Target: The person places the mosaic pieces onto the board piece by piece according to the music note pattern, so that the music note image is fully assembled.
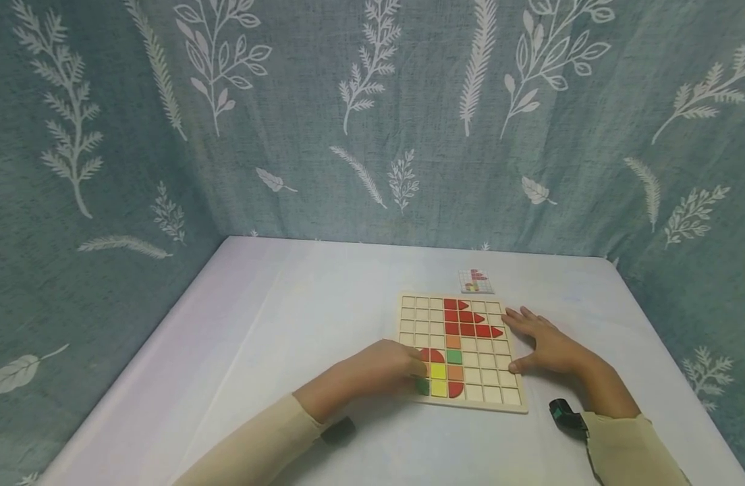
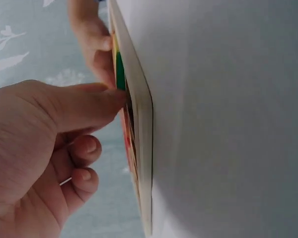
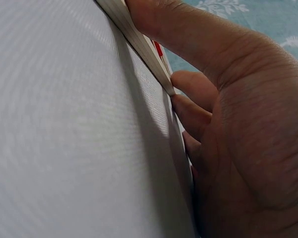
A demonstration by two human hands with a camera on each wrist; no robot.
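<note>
A pale wooden grid board (image 1: 490, 378) lies on the table with coloured flat tiles in its cells. My left hand (image 1: 381, 368) is over its lower left cells, thumb and forefinger together at the tiles, other fingers curled; I cannot tell whether a tile is between the fingertips. Near them show a green tile (image 2: 120, 69), a yellow square tile (image 1: 438, 371) and a red rounded tile (image 1: 455, 389). Three rows of red tiles (image 1: 467, 329) end in points higher up. My right hand (image 1: 545, 347) rests at the board's right edge, fingers spread, thumb against the rim.
Behind the board lies a small printed card (image 1: 476, 281) showing a similar coloured pattern on a grid. The white table (image 1: 275, 310) meets a leaf-patterned blue-green curtain (image 1: 324, 121) at the back and sides. Dark wrist devices (image 1: 565, 414) sit below both hands.
</note>
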